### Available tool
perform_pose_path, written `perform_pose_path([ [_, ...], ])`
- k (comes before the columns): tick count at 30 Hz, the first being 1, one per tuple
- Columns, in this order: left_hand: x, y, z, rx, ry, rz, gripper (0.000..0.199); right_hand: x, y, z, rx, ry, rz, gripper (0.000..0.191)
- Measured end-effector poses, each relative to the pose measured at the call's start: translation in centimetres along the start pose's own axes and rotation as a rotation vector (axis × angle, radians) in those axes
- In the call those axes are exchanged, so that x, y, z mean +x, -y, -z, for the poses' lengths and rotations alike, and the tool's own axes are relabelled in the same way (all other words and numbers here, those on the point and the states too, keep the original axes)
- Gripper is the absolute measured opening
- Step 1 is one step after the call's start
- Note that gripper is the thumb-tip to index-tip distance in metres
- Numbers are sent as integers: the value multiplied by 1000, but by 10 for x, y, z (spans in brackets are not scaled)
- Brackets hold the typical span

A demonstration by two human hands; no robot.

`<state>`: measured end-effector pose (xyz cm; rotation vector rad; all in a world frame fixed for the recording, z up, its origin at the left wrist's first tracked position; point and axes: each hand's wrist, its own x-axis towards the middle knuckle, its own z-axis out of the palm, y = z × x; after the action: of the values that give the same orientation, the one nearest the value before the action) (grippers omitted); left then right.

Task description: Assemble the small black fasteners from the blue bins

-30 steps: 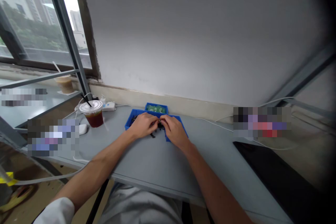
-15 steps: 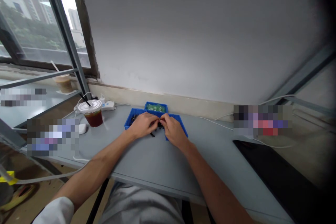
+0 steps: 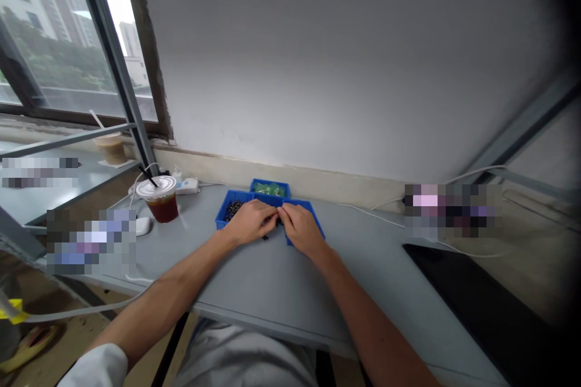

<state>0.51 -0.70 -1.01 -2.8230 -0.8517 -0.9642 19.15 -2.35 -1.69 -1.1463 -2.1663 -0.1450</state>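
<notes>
My left hand [image 3: 250,221] and my right hand [image 3: 301,228] meet at the fingertips above the front of several blue plastic trays. The left tray [image 3: 221,216] holds a heap of small dark parts [image 3: 234,210]. Green circuit boards [image 3: 269,189] lie in the back tray [image 3: 270,181]. My hands cover most of the right tray [image 3: 313,221]. A few small black pieces [image 3: 265,237] lie on the grey table [image 3: 254,278] under my left hand. Whatever sits between my fingertips is hidden.
A lidded cup of dark drink [image 3: 161,202] with a black straw stands left of the trays, beside a white mouse [image 3: 143,225] and a power strip [image 3: 187,186]. A black flat panel [image 3: 467,296] lies at the right. White cables run along the wall.
My left hand has drawn slightly back from the left tray, showing more of its dark parts. My fingertips stay together, and the view has shifted a little.
</notes>
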Motion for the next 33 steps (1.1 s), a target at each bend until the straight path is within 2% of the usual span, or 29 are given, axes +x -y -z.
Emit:
perform_pose_path([
  [3, 1, -1, 2, 11, -16, 28, 26, 1, 1, 3, -14, -6, -24, 36],
  [9, -1, 2, 6, 9, -47, 108, 25, 1, 2, 7, 130, 33, 8, 18],
  [21, -1, 1, 7, -41, 10, 76, 24, -2, -1, 1, 160, 83, 5, 23],
  [33, -2, 0, 6, -32, 7, 16, 27, -1, 2, 0, 102, 81, -32, 34],
])
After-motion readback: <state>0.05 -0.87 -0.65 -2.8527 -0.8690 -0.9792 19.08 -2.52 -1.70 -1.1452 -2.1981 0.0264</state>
